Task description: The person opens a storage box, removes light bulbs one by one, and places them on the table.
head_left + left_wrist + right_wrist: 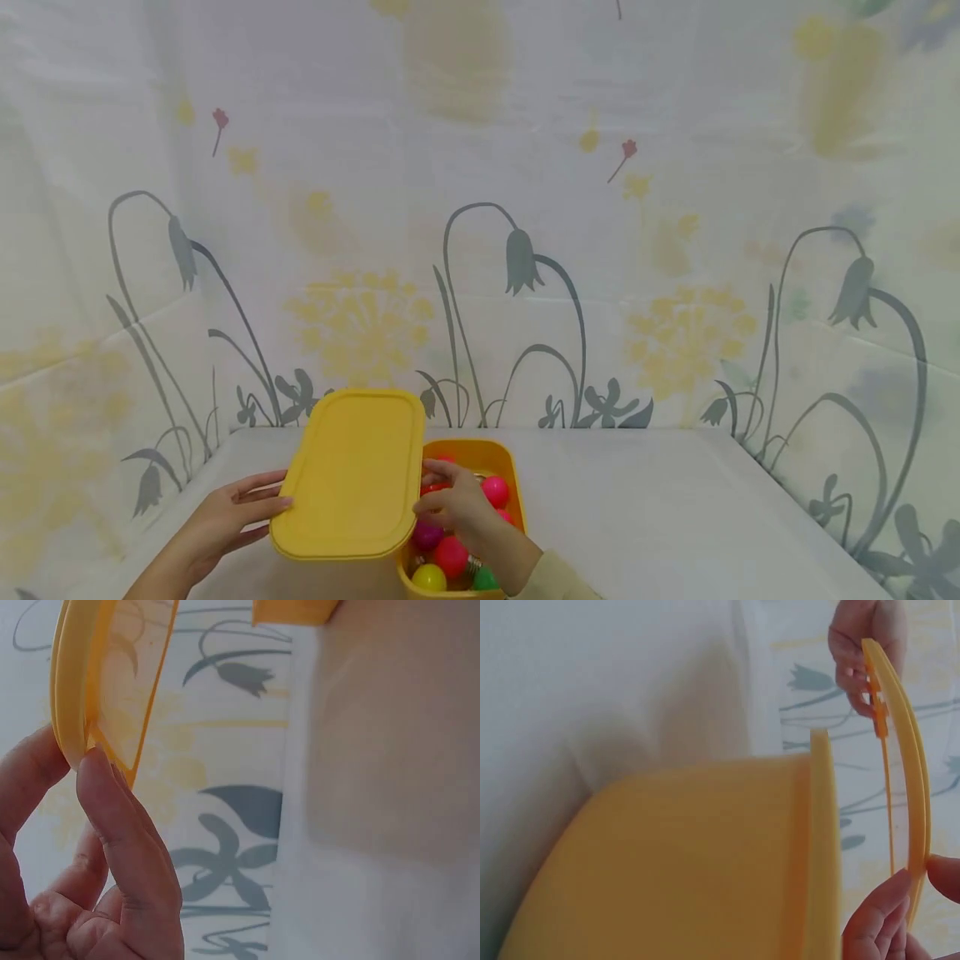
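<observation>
Both hands hold a yellow rectangular lid (352,475) by its opposite edges, raised beside and partly over a yellow box (517,492). My left hand (221,521) pinches the lid's left edge between thumb and fingers, as the left wrist view also shows. My right hand (465,508) grips the right edge, above the box opening. Inside the box lie several colourful bulb-like balls, among them a pink one (495,491), a yellow one (430,577) and a green one (485,579). The lid and right hand hide part of the contents. In the right wrist view the box wall (682,855) stands close by the lid.
The box stands on a white table (645,508), whose surface stretches to the right. Behind it hangs a pale cloth (487,325) printed with grey flowers and yellow blossoms, which also runs along both sides.
</observation>
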The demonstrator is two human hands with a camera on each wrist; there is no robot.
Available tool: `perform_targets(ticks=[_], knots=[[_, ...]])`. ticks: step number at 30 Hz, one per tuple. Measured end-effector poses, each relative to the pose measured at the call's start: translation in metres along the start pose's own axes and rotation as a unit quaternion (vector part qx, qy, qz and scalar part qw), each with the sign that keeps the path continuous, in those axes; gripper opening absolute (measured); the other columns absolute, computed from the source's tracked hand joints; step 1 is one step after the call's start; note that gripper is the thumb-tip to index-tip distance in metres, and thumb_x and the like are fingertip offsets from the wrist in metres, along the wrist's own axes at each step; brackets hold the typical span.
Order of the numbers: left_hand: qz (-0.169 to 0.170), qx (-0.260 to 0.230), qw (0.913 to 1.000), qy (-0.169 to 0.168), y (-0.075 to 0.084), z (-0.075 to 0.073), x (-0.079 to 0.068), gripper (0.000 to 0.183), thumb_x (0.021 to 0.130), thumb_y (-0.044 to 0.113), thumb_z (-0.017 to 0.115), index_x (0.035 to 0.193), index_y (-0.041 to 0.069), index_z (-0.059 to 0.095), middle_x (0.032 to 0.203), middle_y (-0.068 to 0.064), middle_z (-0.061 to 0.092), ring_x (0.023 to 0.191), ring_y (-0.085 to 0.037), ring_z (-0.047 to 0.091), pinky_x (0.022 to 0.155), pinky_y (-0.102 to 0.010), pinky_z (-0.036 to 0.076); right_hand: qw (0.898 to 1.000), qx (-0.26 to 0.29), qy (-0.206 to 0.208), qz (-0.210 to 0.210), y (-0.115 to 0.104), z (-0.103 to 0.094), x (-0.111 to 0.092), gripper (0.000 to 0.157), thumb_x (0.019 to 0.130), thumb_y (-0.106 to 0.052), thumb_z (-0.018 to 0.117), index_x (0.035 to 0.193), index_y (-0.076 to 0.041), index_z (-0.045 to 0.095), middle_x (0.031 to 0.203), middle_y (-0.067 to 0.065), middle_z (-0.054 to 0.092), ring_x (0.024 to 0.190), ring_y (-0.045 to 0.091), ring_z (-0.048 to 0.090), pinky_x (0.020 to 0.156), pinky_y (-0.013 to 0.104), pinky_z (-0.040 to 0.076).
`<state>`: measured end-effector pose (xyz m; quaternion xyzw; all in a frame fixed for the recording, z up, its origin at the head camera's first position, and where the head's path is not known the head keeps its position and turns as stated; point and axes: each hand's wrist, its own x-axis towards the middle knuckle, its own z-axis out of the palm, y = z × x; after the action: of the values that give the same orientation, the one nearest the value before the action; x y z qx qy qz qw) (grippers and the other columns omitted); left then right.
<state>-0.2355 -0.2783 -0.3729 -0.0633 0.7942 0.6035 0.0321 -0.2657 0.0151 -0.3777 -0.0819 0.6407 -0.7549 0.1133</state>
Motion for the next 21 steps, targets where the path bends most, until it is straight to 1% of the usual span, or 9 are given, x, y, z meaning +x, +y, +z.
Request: perform_targets(ticks=[5,8,13,16,19,21], knots=[[-0.006,0.009,0.9999,-0.001,-0.004,-0.016,-0.001,0.072,0.083,0.03,0.072,0.136,-0.006,0.04,0.121,-0.018,0.057,0.096,-0.02,0.062,0.081,-0.04,0.052,1.0,-0.005,0.007,-0.001,0.006,0.015,0.003,0.056,0.075,0.017,0.063,0.127,0.008,0.048,0.094,0.009,0.051,0.07,0.015,0.057,0.069,0.031,0.055],[-0.007,0.017,0.9998,-0.006,-0.005,-0.027,-0.002,0.071,0.084,0.031,0.07,0.137,-0.006,0.04,0.12,-0.016,0.058,0.097,-0.018,0.061,0.082,-0.04,0.051,1.0,-0.004,0.018,-0.005,0.011,0.027,0.005,0.057,0.073,0.018,0.064,0.126,0.008,0.049,0.093,0.008,0.05,0.068,0.015,0.056,0.067,0.03,0.055],[-0.014,0.039,0.9989,-0.021,-0.005,-0.047,-0.004,0.071,0.087,0.032,0.066,0.138,-0.008,0.036,0.121,-0.017,0.057,0.098,-0.019,0.06,0.083,-0.042,0.05,0.999,-0.002,0.035,-0.002,0.017,0.048,0.006,0.057,0.069,0.019,0.066,0.122,0.006,0.052,0.091,0.007,0.051,0.07,0.017,0.057,0.067,0.032,0.055],[-0.032,0.05,0.9981,-0.017,-0.006,-0.057,-0.006,0.074,0.086,0.034,0.067,0.137,-0.009,0.036,0.12,-0.018,0.058,0.097,-0.02,0.061,0.083,-0.043,0.05,0.999,0.015,0.036,-0.001,0.019,0.058,0.005,0.056,0.068,0.021,0.065,0.121,0.006,0.053,0.09,0.008,0.052,0.071,0.017,0.057,0.068,0.033,0.055],[-0.037,0.051,0.9976,-0.03,-0.009,-0.067,-0.006,0.075,0.087,0.035,0.065,0.137,-0.011,0.034,0.12,-0.018,0.058,0.098,-0.021,0.06,0.084,-0.045,0.049,0.999,0.036,0.032,-0.005,0.024,0.067,0.004,0.056,0.067,0.021,0.064,0.119,0.005,0.054,0.09,0.008,0.052,0.07,0.017,0.057,0.069,0.033,0.055],[-0.038,0.043,0.9975,-0.042,-0.012,-0.075,-0.006,0.072,0.089,0.034,0.063,0.137,-0.012,0.034,0.118,-0.015,0.06,0.097,-0.019,0.061,0.085,-0.046,0.048,0.998,0.045,0.032,-0.005,0.027,0.072,0.005,0.054,0.067,0.02,0.064,0.118,0.004,0.055,0.089,0.008,0.053,0.07,0.017,0.056,0.07,0.033,0.055]])
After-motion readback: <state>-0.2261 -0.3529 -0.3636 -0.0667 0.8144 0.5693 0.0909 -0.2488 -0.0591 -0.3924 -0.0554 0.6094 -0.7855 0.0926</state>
